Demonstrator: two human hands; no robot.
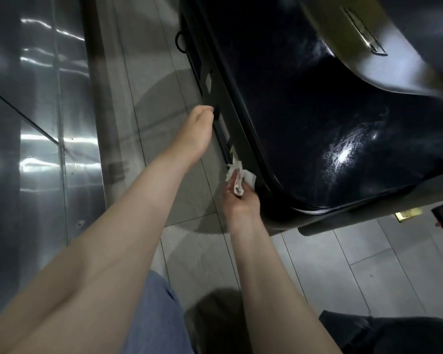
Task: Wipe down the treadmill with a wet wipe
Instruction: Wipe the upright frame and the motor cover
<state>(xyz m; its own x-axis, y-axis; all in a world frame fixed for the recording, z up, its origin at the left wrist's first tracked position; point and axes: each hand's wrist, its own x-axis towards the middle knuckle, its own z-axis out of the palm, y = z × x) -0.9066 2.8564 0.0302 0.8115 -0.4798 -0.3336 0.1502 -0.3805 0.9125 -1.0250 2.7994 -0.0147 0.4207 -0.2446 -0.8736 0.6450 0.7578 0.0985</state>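
The treadmill's glossy black cover fills the upper right, with wet streaks shining on it. Along its left side runs a dark base rail. My right hand grips a crumpled white wet wipe and holds it against the rail's lower edge. Farther up, my left hand reaches to the rail, its fingertips curled onto the rail's edge and partly hidden behind it.
Grey floor tiles run between the treadmill and a shiny metal wall panel on the left. A black cable loop hangs off the rail at the top. A brass floor fitting lies at right. My blue-clothed leg is below.
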